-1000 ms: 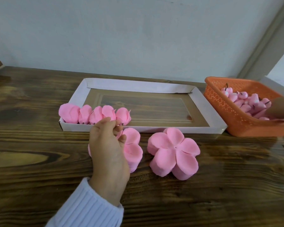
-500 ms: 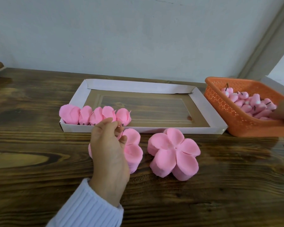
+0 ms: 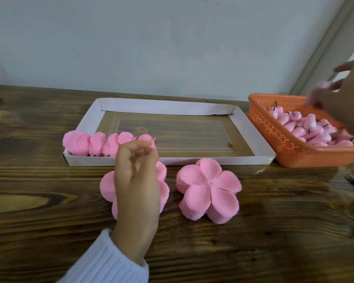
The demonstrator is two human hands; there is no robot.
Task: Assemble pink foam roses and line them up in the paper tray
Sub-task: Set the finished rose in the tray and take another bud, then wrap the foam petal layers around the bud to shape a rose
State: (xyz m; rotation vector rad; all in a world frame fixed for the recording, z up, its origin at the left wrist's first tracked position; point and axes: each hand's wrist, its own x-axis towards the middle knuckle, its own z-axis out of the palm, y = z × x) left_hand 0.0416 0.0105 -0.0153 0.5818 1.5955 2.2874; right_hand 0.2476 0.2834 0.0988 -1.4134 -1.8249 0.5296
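Pink bud (image 3: pixel 318 91) between right fingers (image 3: pixel 335 86), above orange basket (image 3: pixel 274 131).

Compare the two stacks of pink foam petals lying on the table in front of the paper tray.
The left petal stack is largely hidden under the left hand; the right petal stack lies fully in view, untouched. All five petals of the right stack show, with a small centre hole; the left stack shows only its edges. Both are pink, layered, and rest on the wooden table in front of the paper tray.

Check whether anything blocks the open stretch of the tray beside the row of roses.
Nothing visible does. The tray floor right of the roses is bare; the left hand hovers in front, over a petal stack.
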